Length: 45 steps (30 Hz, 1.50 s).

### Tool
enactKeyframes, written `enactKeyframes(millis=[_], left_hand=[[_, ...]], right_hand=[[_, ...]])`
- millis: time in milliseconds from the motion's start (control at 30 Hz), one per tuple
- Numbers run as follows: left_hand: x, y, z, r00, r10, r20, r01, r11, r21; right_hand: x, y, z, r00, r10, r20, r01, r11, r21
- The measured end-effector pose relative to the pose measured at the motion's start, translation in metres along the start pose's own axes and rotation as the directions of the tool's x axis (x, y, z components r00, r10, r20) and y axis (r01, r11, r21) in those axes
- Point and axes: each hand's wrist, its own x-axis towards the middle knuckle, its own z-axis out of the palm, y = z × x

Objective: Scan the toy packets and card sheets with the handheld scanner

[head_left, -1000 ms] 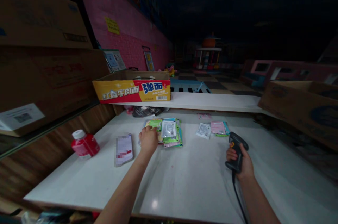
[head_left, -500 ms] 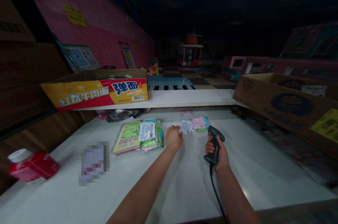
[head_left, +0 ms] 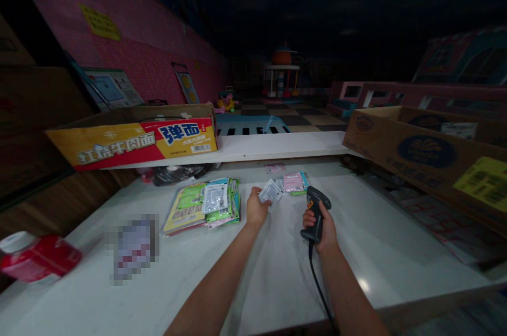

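Note:
My left hand (head_left: 257, 208) pinches a small silvery packet (head_left: 271, 193) by its left side, tilted up off the white table. In my right hand (head_left: 326, 226) is a dark barcode scanner (head_left: 316, 213), gripped by its handle, with a cable running down toward me. Left of my left hand lies a pile of green, yellow and white packets (head_left: 216, 197), a pale one on top. Beyond the held packet sits a small stack with a pink packet (head_left: 293, 182) on top; another pale packet edge shows beside it. A further flat pink packet (head_left: 274, 168) lies behind.
A red bottle with a white cap (head_left: 40, 258) lies at the left, near a blurred-out item (head_left: 135, 247). A raised white shelf (head_left: 277, 145) crosses the back, with a red and yellow carton (head_left: 142, 138) on its left and a brown carton (head_left: 420, 148) on the right.
My left hand has picked up the silvery packet, which lay flatter on the table before, and tilted it. The scanner stays in my right hand. The whole view has shifted slightly.

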Motion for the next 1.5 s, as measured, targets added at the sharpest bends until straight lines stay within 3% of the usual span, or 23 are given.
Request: enactKeyframes(millis=[167,367,433,533,600,700,800,1000,1067,1167,1300,1367,1500], left_hand=[[-0.011,-0.029,0.0,0.992,0.12,-0.029,-0.123,0.93,-0.347],[-0.009,-0.033,0.003,0.987,0.151,-0.051,-0.158,0.891,-0.426],[-0.008,-0.035,0.004,0.986,0.155,-0.053,-0.162,0.878,-0.451],[-0.008,-0.038,0.006,0.989,0.14,-0.04,-0.142,0.861,-0.489],[-0.009,-0.039,0.007,0.991,0.127,-0.033,-0.126,0.852,-0.508],[-0.009,-0.036,0.007,0.993,0.106,-0.046,-0.114,0.844,-0.524],[-0.01,-0.032,0.005,0.992,0.113,-0.06,-0.128,0.854,-0.504],[-0.01,-0.033,0.007,0.994,0.096,-0.046,-0.106,0.852,-0.512],[-0.009,-0.035,0.009,0.993,0.105,-0.057,-0.119,0.842,-0.526],[-0.008,-0.038,0.011,0.99,0.126,-0.062,-0.14,0.845,-0.517],[-0.01,-0.037,0.009,0.989,0.131,-0.067,-0.147,0.86,-0.488],[-0.012,-0.035,0.007,0.99,0.12,-0.071,-0.139,0.87,-0.473],[-0.016,-0.031,0.004,0.993,0.099,-0.062,-0.117,0.885,-0.45]], right_hand=[[-0.005,0.003,0.01,1.0,0.017,-0.022,-0.02,0.987,-0.162],[-0.018,0.008,0.031,0.991,0.058,-0.12,-0.106,0.89,-0.443],[-0.031,0.009,0.038,0.99,0.048,-0.132,-0.118,0.793,-0.598],[-0.056,0.008,0.046,0.996,0.015,-0.091,-0.086,0.509,-0.857],[-0.071,0.006,0.048,0.997,0.0,-0.071,-0.066,0.358,-0.932],[-0.085,0.004,0.049,0.997,-0.012,-0.076,-0.07,0.268,-0.961],[-0.089,0.003,0.048,0.997,-0.017,-0.078,-0.071,0.251,-0.965],[-0.088,0.005,0.05,0.994,-0.014,-0.104,-0.096,0.291,-0.952],[-0.082,0.007,0.051,0.992,-0.004,-0.123,-0.115,0.344,-0.932],[-0.064,0.012,0.052,0.989,-0.027,-0.142,-0.103,0.553,-0.827],[-0.033,0.018,0.042,0.996,-0.011,-0.09,-0.035,0.871,-0.491],[-0.022,0.019,0.031,1.0,-0.017,-0.025,0.008,0.944,-0.329],[-0.016,0.019,0.01,1.0,-0.006,0.02,0.009,0.99,-0.143]])
